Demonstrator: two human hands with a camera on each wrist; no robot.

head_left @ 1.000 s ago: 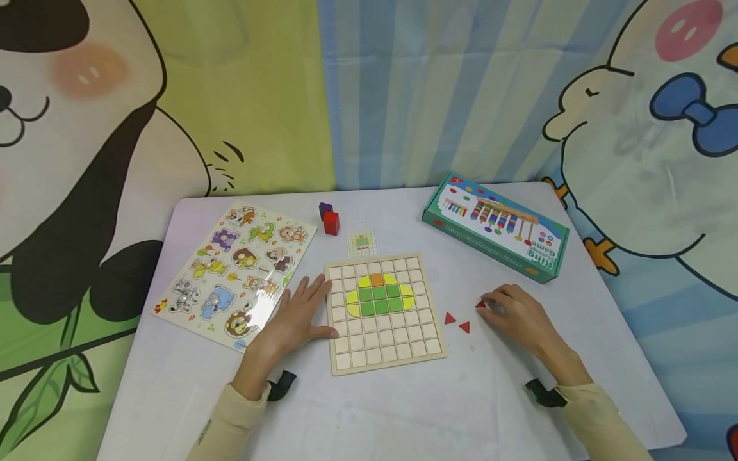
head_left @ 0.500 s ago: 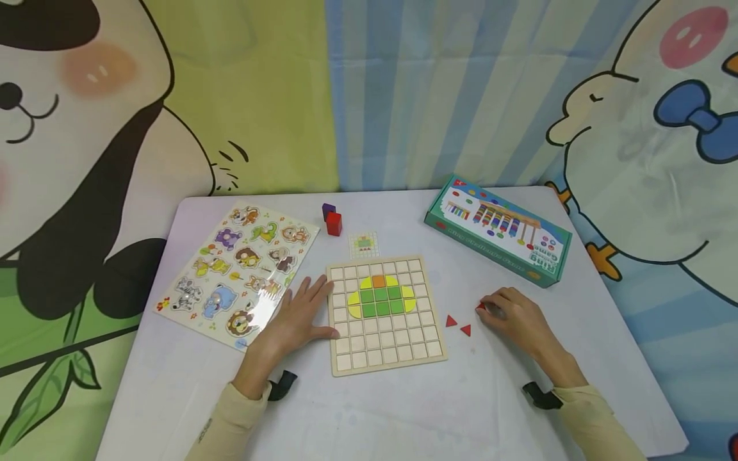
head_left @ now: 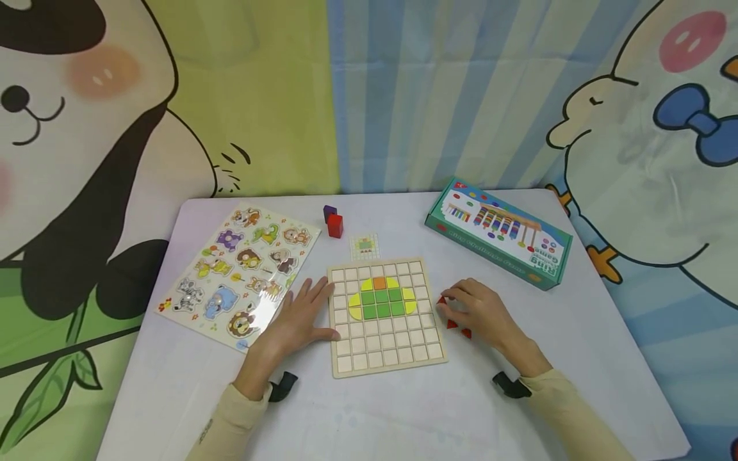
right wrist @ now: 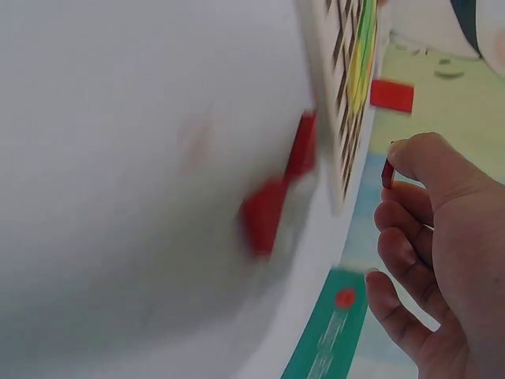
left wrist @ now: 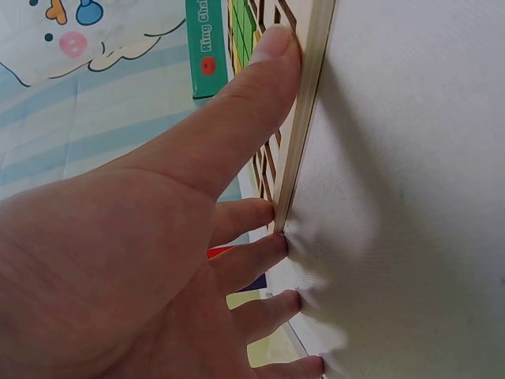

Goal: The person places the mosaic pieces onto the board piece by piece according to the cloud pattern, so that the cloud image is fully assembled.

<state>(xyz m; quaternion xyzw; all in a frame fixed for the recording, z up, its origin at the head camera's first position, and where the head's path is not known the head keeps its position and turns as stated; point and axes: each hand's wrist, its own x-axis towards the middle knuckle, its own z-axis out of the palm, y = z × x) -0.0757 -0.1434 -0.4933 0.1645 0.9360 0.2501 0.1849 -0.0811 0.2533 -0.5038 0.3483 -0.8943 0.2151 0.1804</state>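
Observation:
My right hand (head_left: 480,315) pinches a small red triangle tile (right wrist: 387,174) between thumb and forefinger, just off the right edge of the wooden grid board (head_left: 387,360). Two more red triangles (head_left: 466,333) lie on the table below that hand. My left hand (head_left: 296,320) rests spread at the board's left side; in the left wrist view its thumb (left wrist: 264,87) lies on the board's rim and the fingertips touch the table. Green squares (head_left: 382,310), an orange square (head_left: 379,283) and rounded yellow pieces (head_left: 355,313) fill some upper cells of the board.
A small pattern card (head_left: 364,247) lies behind the board, with a red cube (head_left: 335,226) and a purple block (head_left: 329,212) to its left. An animal puzzle board (head_left: 230,307) lies at the left. A green toy box (head_left: 496,250) stands at the back right.
My right hand has moved left with the red triangle, from beyond the two loose triangles to beside the board. The left hand has stayed in place.

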